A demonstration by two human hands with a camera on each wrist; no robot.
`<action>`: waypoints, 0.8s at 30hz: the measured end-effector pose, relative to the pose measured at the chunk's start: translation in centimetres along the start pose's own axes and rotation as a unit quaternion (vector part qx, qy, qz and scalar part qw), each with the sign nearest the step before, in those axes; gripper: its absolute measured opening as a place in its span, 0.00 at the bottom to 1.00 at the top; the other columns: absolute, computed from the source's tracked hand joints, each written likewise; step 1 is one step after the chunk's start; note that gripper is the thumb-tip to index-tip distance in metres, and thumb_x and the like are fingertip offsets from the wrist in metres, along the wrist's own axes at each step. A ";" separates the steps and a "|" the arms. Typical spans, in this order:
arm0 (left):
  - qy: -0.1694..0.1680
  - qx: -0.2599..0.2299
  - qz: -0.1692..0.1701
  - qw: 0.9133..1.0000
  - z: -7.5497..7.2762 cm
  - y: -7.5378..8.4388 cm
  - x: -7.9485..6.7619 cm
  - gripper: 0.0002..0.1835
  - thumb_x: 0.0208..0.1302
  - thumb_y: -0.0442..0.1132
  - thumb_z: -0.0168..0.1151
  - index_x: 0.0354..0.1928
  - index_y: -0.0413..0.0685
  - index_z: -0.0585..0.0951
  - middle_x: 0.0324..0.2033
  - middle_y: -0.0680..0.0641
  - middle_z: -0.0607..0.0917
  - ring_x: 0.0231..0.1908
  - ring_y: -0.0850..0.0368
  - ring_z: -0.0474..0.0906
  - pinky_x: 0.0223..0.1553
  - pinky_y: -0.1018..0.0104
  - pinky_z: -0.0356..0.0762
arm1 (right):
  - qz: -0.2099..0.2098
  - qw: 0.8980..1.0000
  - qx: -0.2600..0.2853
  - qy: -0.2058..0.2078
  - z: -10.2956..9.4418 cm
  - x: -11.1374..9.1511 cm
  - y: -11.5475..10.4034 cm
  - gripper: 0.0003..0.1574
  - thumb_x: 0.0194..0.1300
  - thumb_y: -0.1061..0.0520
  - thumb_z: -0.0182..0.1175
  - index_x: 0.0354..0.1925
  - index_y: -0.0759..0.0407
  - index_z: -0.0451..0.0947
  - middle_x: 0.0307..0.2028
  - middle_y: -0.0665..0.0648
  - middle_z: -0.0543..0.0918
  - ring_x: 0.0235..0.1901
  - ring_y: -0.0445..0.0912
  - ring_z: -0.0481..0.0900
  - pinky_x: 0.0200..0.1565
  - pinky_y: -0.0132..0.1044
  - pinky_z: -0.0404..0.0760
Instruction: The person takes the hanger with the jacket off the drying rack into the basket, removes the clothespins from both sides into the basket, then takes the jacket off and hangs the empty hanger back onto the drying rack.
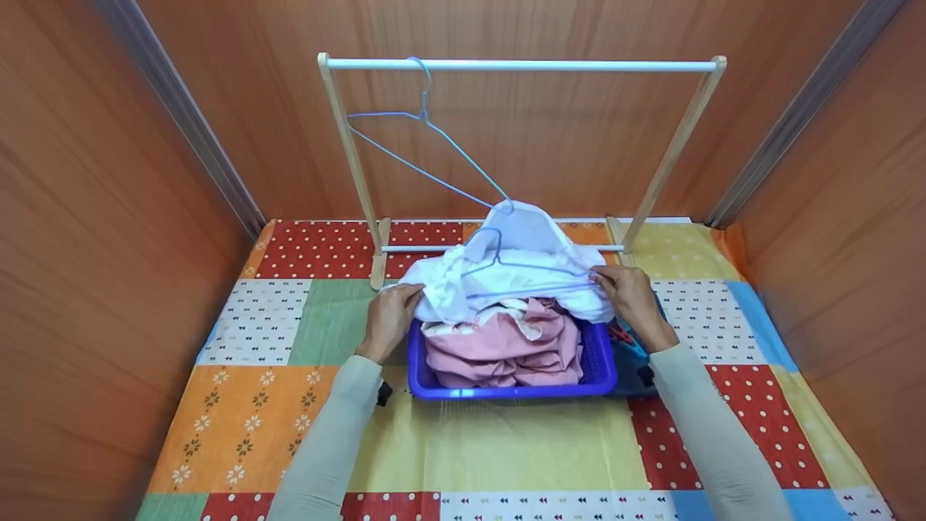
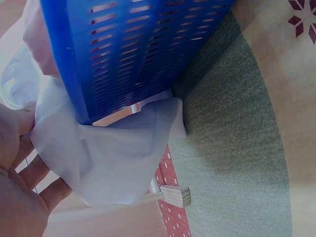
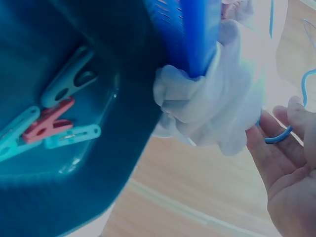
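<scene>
A white garment lies over the far part of a purple-blue perforated basket. On the garment rests a blue hanger, its hook pointing away. My left hand pinches the garment's left edge; in the left wrist view, thumb and fingers meet at the white cloth, which drapes past the basket's corner. At the other side, my right hand grips the hanger's right end, where the blue wire passes between thumb and fingers beside the white cloth. Pink cloth fills the basket's near part.
Behind the basket stands a rack with a white bar and wooden legs. Another blue hanger hangs from its left part. A dark tray holding several clothespins sits right of the basket. Wooden panels enclose the patchwork cloth.
</scene>
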State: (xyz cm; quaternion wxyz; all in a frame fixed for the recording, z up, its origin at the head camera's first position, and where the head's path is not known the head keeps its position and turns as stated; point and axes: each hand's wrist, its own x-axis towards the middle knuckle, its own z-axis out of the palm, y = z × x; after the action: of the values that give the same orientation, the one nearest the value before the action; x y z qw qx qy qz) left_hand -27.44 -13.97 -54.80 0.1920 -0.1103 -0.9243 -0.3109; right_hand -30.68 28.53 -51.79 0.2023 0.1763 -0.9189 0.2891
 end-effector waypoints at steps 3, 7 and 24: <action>-0.001 -0.013 0.001 1.000 0.0 -0.1 -0.1 0.10 0.67 0.36 0.61 0.47 0.48 0.88 0.41 0.45 0.90 0.43 0.48 0.87 0.44 0.52 0.83 | -0.004 1.000 0.004 0.009 -0.4 0.1 -0.1 0.11 0.66 0.59 0.62 0.43 0.63 0.87 0.37 0.64 0.89 0.35 0.59 0.87 0.38 0.53 0.83; 0.001 -0.027 0.002 1.000 0.1 -0.1 -0.2 0.11 0.68 0.35 0.61 0.48 0.47 0.87 0.42 0.44 0.90 0.44 0.48 0.87 0.46 0.52 0.83 | -0.015 1.000 0.010 0.024 -0.8 0.1 -0.2 0.10 0.66 0.60 0.63 0.42 0.63 0.87 0.36 0.64 0.89 0.34 0.58 0.88 0.36 0.53 0.84; 0.026 -0.038 0.016 0.999 0.7 -0.2 -1.3 0.13 0.68 0.36 0.61 0.51 0.47 0.86 0.44 0.44 0.89 0.47 0.47 0.86 0.48 0.51 0.82 | -0.001 0.997 0.006 0.083 -3.1 0.1 -0.8 0.10 0.67 0.61 0.61 0.44 0.61 0.86 0.37 0.63 0.89 0.31 0.54 0.87 0.34 0.51 0.83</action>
State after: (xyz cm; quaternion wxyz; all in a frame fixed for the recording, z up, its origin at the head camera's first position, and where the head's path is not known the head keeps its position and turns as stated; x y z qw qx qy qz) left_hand -26.50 -13.87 -55.99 0.2171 -0.1245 -0.9046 -0.3451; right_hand -29.56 29.76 -49.04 0.2771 0.1539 -0.8971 0.3078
